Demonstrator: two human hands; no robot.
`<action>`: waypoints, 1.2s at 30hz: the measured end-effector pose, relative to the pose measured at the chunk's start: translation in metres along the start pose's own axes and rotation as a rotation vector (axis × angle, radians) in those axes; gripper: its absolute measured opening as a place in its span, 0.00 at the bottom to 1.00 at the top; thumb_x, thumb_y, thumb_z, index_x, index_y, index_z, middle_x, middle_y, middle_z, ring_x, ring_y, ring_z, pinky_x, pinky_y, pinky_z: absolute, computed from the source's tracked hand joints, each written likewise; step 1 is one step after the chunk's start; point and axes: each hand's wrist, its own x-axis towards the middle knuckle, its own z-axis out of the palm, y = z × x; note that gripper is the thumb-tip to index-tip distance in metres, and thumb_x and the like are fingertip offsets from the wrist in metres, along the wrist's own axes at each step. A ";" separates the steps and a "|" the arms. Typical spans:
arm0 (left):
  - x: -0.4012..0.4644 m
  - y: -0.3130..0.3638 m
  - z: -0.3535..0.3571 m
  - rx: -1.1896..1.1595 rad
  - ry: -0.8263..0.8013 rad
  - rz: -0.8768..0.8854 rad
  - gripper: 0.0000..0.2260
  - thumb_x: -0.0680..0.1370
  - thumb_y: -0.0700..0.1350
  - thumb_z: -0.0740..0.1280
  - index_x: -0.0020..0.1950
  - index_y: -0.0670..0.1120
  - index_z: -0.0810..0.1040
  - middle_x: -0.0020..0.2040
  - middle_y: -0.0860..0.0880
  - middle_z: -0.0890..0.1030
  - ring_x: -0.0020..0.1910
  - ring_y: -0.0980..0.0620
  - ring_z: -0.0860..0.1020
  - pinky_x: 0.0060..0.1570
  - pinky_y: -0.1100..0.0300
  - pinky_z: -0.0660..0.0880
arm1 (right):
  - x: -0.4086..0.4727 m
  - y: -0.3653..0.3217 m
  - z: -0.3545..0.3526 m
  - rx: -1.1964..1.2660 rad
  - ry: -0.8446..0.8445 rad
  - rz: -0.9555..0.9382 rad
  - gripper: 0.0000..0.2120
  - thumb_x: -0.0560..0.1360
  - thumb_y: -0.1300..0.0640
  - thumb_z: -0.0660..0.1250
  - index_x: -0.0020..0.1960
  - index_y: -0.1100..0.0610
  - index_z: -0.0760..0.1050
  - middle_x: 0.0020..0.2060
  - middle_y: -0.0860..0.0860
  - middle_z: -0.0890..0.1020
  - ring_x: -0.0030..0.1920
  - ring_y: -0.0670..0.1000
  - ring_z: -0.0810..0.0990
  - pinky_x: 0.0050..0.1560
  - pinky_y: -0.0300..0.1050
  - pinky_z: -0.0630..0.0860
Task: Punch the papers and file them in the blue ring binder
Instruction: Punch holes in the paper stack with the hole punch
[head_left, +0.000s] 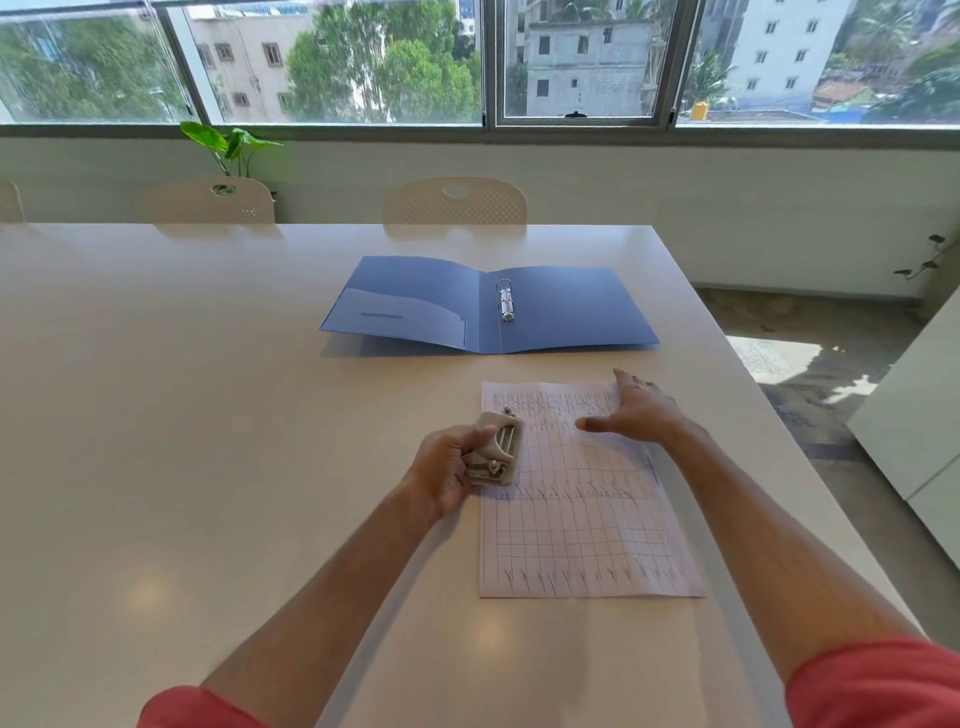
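Papers (582, 499) under flat right hand (636, 410), punch (493, 452) gripped in left hand (449, 467), open binder (488, 306) beyond.

Left hand (451, 464) grips punch (493, 451), seemingly at papers' (582, 499) edge; right hand (638, 410) presses them.

— Does any writing read clearly on the white sheet of paper (582, 499) with the printed grid?

— No. Its cells carry rows of handwritten marks, and a line of small print runs along the right edge, but all of it is too blurred to make out.

— And the open blue plastic ring binder (488, 306)?

— Its inner pocket shows a darker strip, with no letters that can be read.

— The beige metal hole punch (493, 452)?

— No brand or number can be made out on it.
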 end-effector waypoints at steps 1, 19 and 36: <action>0.001 0.000 0.001 0.002 0.012 -0.006 0.11 0.70 0.39 0.71 0.49 0.34 0.80 0.40 0.38 0.82 0.34 0.43 0.82 0.34 0.50 0.80 | 0.001 0.000 0.003 -0.042 0.024 -0.012 0.57 0.61 0.27 0.70 0.78 0.54 0.50 0.77 0.53 0.60 0.75 0.58 0.60 0.71 0.61 0.61; -0.002 0.002 0.009 0.075 0.062 0.029 0.13 0.74 0.38 0.70 0.55 0.32 0.77 0.41 0.39 0.80 0.33 0.44 0.82 0.33 0.50 0.80 | -0.029 0.016 -0.014 0.945 -0.161 0.285 0.17 0.72 0.53 0.73 0.55 0.62 0.77 0.38 0.56 0.87 0.38 0.56 0.87 0.31 0.47 0.80; 0.002 0.016 -0.006 0.241 0.345 0.161 0.10 0.69 0.42 0.70 0.46 0.38 0.82 0.38 0.42 0.82 0.36 0.47 0.80 0.34 0.56 0.75 | -0.075 0.020 0.000 1.066 -0.060 0.108 0.05 0.74 0.66 0.68 0.49 0.62 0.78 0.39 0.56 0.87 0.39 0.56 0.87 0.33 0.47 0.81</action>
